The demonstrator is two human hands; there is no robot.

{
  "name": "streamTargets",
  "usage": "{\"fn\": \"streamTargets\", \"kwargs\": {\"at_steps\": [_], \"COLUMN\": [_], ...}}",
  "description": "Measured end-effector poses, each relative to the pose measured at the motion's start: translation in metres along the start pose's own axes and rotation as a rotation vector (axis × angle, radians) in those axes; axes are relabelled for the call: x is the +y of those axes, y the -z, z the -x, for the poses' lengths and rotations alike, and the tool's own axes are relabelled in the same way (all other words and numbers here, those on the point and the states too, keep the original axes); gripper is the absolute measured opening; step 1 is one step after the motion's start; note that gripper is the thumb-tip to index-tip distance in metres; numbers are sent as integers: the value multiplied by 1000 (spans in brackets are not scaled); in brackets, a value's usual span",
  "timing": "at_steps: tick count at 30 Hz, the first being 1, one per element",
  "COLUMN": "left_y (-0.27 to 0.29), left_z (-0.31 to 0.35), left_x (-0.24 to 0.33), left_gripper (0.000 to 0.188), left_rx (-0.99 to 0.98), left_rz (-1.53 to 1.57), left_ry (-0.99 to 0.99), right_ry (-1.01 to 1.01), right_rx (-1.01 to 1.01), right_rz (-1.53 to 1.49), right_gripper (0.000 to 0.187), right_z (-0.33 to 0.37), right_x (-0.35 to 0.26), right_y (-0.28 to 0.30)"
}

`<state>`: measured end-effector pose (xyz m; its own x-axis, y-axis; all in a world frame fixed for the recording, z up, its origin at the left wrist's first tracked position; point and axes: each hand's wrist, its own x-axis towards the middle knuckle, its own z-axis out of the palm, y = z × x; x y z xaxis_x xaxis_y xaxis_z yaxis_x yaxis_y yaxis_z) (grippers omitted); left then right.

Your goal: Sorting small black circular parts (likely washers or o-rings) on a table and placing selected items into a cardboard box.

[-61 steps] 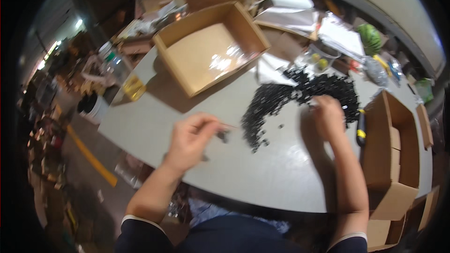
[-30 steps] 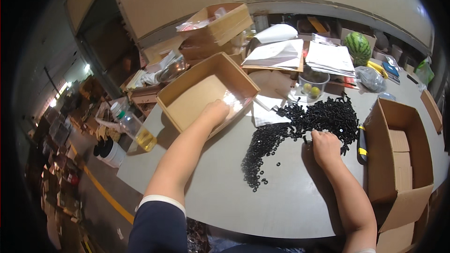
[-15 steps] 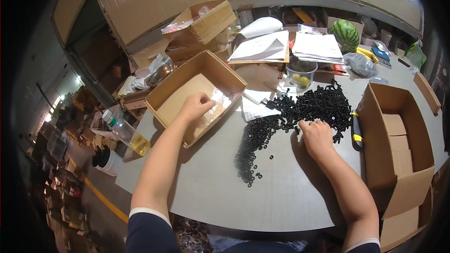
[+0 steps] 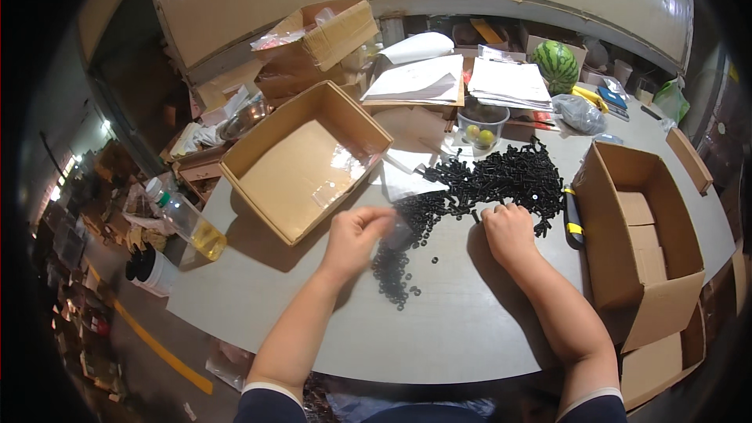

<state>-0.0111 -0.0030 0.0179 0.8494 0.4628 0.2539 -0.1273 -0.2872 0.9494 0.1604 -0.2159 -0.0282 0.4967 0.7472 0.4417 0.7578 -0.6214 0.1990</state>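
Observation:
My left hand (image 4: 356,241) is closed, thumb and fingers pinching a small clear plastic bag (image 4: 399,232), blurred by motion, over the heap of black nuts (image 4: 392,272). Curled at the near edge of a pile of black bolts (image 4: 509,176) is my right hand (image 4: 509,231); a dark bolt (image 4: 475,218) pokes out by its fingertips, the rest of its grip hidden. Left of the piles stands an open cardboard box (image 4: 286,168) with a few clear bags (image 4: 345,160) lying inside.
A tall open carton (image 4: 646,219) stands at the right, a black-and-yellow cutter (image 4: 574,219) beside it. Behind the bolts are a clear tub (image 4: 483,121) with small fruit, paper stacks (image 4: 509,82) and a watermelon (image 4: 554,66). A bottle (image 4: 188,223) leans at the table's left edge.
My left hand has left the cardboard box and moved right and nearer, over the nuts, carrying a clear bag. My right hand stays by the bolts. The whole view has shifted slightly.

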Motion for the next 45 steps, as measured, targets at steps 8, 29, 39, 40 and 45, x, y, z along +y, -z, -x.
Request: {"fn": "streamTargets", "kwargs": {"at_steps": [8,29,39,40,45], "left_y": [-16,-25,-30,-32,-32], "left_z": [22,30,33,34,33], "left_x": [-8,-3,0,3,-2], "left_gripper": [19,7,29,30,34], "left_rx": [-109,-318,-508,-516,-519], "left_rz": [-104,296,302,323,297], "left_ry": [-31,114,244,222,140], "right_ry": [53,-245,90,173,237], "right_rx": [117,-469,13,14,120], "right_rz": [-367,-1706,-1533,-1458,-1271], "right_gripper": [6,26,22,22,17], "right_z": [-2,-2,5,5,2], "right_x": [-11,-34,-56,-56,-69], "right_y": [16,40,62,61,69]}}
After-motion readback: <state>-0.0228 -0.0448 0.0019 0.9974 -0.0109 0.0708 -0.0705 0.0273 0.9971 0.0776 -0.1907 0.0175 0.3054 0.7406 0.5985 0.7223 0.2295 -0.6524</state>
